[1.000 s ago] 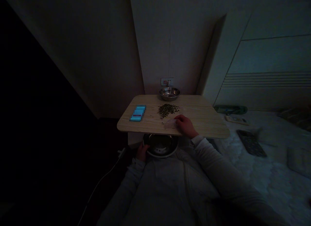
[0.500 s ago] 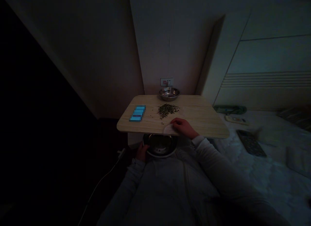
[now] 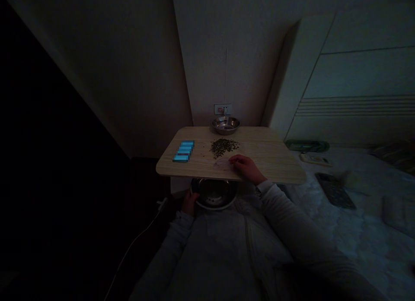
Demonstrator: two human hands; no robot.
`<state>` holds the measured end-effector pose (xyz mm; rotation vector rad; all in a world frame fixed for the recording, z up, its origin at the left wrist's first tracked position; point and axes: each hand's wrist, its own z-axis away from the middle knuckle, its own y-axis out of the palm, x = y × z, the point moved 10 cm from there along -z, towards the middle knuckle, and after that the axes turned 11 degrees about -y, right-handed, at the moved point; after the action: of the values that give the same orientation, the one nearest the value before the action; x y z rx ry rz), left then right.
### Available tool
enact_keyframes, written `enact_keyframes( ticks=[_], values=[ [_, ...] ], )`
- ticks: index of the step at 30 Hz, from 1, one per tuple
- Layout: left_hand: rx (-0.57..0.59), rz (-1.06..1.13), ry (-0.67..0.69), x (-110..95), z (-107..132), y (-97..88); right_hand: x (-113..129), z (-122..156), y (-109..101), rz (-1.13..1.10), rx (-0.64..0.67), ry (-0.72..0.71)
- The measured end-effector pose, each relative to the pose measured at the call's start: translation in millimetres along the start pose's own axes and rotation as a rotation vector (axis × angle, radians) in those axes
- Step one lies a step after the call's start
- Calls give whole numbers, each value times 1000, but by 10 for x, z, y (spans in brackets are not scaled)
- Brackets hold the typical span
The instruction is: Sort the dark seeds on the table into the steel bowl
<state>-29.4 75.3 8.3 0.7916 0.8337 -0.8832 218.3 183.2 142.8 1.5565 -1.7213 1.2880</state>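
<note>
With the heap of small dark bits (image 3: 223, 147) taken as the clock's centre, a small metal bowl (image 3: 226, 130) was parked at 12 o'clock, right at the back of the table (image 3: 272, 152). Shine could be seen inside it, but whether anything was held in there couldn't be told. A bigger metal bowl (image 3: 215, 193) was held at 6 o'clock, just below the table's near edge, with its far side hidden. A few dark specks could be made out near its bottom, though bits or reflections, no idea, it was too dim.

Its rim was gripped at 8 o'clock by the left hand (image 3: 189, 203), thumb hooked over, fingers mostly hidden. The right hand (image 3: 248, 168) was placed around 4 o'clock from the heap, fingers curled nearly closed, and a thin see-through piece (image 3: 223, 163) was pinched by its edge, low over the table. A phone (image 3: 183, 151) was left at 9 o'clock.
</note>
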Motion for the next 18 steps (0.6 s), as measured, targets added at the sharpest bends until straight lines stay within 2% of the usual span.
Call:
enact_keyframes(
  ticks=[5,12,18],
  values=[
    [-5,-46,40,32,-70,-42,15,25,35,167,45,49],
    [-12,8,15,23,-40,-31,-50,23,-160,297,-134,56],
    [2,-30,4,-64,52,4,-81,34,-238,282,-204,56]
  ],
)
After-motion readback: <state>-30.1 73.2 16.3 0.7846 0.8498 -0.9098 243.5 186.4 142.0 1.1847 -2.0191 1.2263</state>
